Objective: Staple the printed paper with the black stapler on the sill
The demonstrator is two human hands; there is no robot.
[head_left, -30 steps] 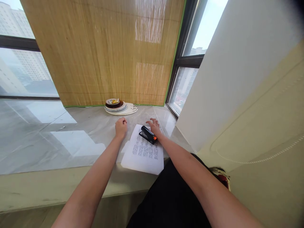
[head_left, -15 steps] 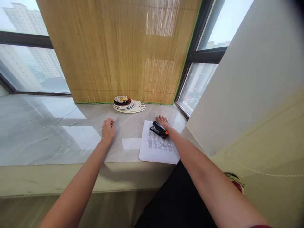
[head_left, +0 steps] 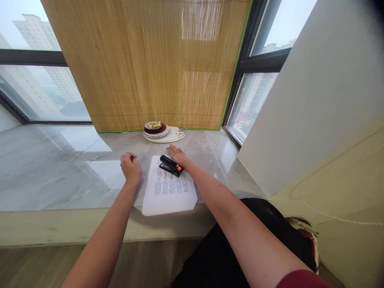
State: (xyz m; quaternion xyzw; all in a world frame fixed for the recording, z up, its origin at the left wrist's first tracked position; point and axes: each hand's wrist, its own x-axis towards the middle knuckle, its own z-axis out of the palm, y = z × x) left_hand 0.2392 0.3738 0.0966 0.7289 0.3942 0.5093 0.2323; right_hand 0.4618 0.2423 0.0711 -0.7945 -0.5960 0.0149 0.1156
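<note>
A stack of printed white paper (head_left: 168, 200) lies on the grey marble windowsill, its lower edge jutting past the sill's front. On it rests a black stapler (head_left: 171, 165) with an orange piece at its rear end. My right hand (head_left: 179, 156) is flat with fingers stretched out, palm down at the paper's top right corner, beside the stapler. To the left of the sheets, my left hand (head_left: 131, 168) rests on the sill with its fingers curled in a loose fist, apart from the paper; nothing shows in it.
Stacked plates (head_left: 156, 132) stand on an oval white board (head_left: 177, 135) at the back, against a bamboo blind (head_left: 150, 72). A white wall (head_left: 303, 92) bounds the right side. The sill's front edge (head_left: 75, 210) drops to a wooden floor.
The paper with the stapler on it has moved left and slightly nearer, together with my right hand. My left hand has shifted a little left and curled more.
</note>
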